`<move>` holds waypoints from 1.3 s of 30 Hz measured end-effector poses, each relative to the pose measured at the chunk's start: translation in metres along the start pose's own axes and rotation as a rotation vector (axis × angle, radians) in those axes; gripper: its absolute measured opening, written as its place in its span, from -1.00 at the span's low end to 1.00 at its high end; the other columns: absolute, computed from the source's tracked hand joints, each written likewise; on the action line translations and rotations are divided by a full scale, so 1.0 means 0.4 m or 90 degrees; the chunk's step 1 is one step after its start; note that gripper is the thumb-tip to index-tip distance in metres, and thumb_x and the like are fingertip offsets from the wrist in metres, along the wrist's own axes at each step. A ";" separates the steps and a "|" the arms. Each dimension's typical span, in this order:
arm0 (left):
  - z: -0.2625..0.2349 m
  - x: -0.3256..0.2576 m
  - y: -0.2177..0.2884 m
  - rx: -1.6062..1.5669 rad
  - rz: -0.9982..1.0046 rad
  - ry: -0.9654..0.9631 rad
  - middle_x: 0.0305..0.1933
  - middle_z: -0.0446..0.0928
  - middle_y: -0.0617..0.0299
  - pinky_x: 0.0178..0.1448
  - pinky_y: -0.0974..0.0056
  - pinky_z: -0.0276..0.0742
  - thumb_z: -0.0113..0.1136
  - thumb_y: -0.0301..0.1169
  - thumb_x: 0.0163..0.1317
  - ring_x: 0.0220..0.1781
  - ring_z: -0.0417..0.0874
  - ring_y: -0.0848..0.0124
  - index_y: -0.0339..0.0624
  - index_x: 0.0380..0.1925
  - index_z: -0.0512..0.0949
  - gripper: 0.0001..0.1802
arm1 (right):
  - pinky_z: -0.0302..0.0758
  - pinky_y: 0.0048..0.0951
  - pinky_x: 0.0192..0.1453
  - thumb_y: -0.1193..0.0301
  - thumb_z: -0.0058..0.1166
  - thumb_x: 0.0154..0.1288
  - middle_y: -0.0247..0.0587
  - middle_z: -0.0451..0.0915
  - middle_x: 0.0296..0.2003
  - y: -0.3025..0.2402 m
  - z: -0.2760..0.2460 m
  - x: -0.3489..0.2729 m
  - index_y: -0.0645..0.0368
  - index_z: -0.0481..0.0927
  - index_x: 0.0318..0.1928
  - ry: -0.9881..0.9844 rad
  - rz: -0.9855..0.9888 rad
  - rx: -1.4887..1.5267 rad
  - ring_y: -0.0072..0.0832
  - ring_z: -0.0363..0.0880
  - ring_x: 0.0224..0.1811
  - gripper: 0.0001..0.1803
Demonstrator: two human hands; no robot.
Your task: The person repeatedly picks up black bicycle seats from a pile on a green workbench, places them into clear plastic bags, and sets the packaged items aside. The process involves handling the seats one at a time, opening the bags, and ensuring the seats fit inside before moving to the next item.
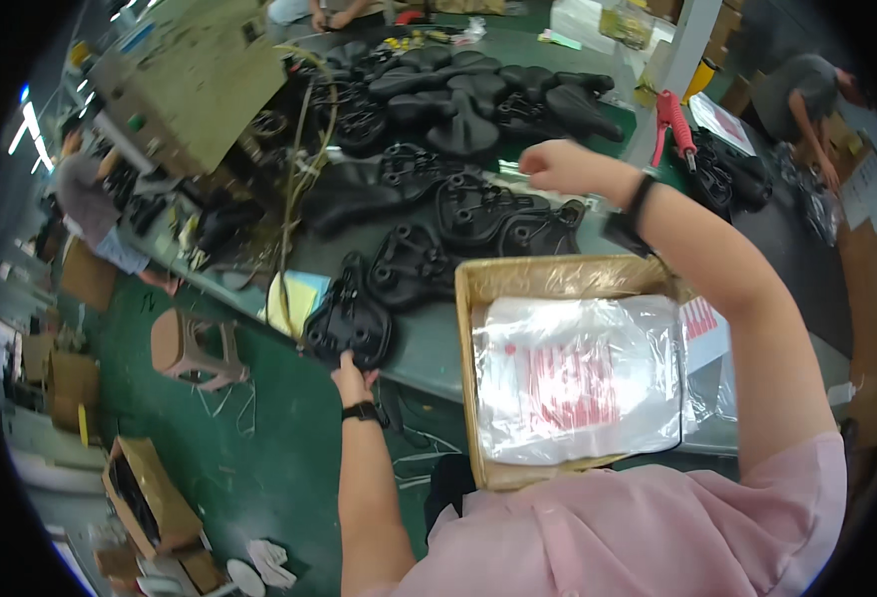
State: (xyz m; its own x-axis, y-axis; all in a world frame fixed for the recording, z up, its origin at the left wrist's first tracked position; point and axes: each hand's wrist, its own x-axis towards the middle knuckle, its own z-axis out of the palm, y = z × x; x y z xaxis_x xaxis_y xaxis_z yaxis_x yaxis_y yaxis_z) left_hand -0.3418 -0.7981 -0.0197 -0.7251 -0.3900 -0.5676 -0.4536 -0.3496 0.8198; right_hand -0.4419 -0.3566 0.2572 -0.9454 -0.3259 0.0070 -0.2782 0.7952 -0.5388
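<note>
My left hand grips the near end of a black bicycle saddle, which lies underside up at the table's front edge. Above the far side of the box my right hand is raised, its fingers curled together. What it may hold is hidden or too small to make out. A yellowish box stands close against my body, with a stack of clear plastic bags printed in red inside. More upturned black saddles lie just beyond my left hand, showing their frames.
A heap of black saddles covers the table's far part. A red air gun hangs at the right by a metal post. Coworkers sit or stand left, right and at the far side. A plastic stool stands on the green floor.
</note>
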 end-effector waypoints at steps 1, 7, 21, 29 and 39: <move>0.018 0.013 -0.017 0.049 -0.008 0.004 -0.10 0.58 -0.01 -0.32 0.13 0.67 0.20 -0.19 0.16 -0.23 0.66 0.22 -0.38 -0.06 0.48 -0.51 | 0.57 -0.21 -0.16 0.28 0.21 -0.03 0.01 0.66 -0.28 0.086 0.046 0.077 0.32 0.61 -0.12 -0.007 0.018 -0.136 -0.20 0.66 -0.23 -0.54; -0.030 -0.075 0.031 0.057 0.109 0.004 0.19 0.42 0.10 -0.20 0.11 0.65 0.07 -0.19 0.26 0.11 0.54 0.19 -0.13 0.21 0.27 -0.46 | 0.48 -0.15 0.10 0.00 0.46 -0.27 0.03 0.54 0.10 0.300 0.219 0.179 0.18 0.34 0.30 -0.512 0.191 -0.367 -0.13 0.50 0.16 0.07; 0.744 0.104 0.539 0.075 0.103 -0.586 0.13 0.44 -0.03 -0.22 0.07 0.72 0.03 -0.23 0.34 0.05 0.60 0.12 -0.35 0.12 0.34 -0.53 | 0.55 -0.22 0.01 0.46 0.32 -0.09 -0.13 0.53 -0.11 0.382 0.243 -0.008 0.13 0.44 -0.04 -0.111 0.182 -0.402 -0.16 0.53 0.02 -0.47; 0.901 0.119 0.469 0.250 0.334 -0.779 0.16 0.50 0.07 0.31 0.15 0.35 0.10 -0.16 0.36 0.20 0.49 0.27 -0.32 0.26 0.34 -0.41 | 0.53 -0.19 -0.04 0.68 0.18 -0.17 -0.02 0.48 0.04 0.161 0.024 -0.097 0.20 0.37 0.06 0.318 0.121 -0.368 -0.03 0.52 0.00 -0.36; 0.329 0.183 0.199 0.364 0.140 -0.412 0.19 0.46 0.01 0.26 0.22 0.34 0.16 -0.13 0.32 0.17 0.49 0.27 -0.33 0.22 0.36 -0.39 | 0.43 -0.23 0.08 0.57 0.20 -0.03 0.12 0.51 -0.03 0.335 -0.050 -0.513 0.25 0.36 0.12 0.446 0.344 -0.139 0.04 0.49 0.03 -0.39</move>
State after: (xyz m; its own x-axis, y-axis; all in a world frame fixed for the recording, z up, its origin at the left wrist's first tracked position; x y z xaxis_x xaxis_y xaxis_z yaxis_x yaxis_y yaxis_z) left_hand -0.4993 -0.7425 0.0142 -0.8983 0.2201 -0.3804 -0.3336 0.2221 0.9162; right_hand -0.2886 -0.1731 0.2005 -0.8238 0.4475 0.3481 0.2742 0.8519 -0.4463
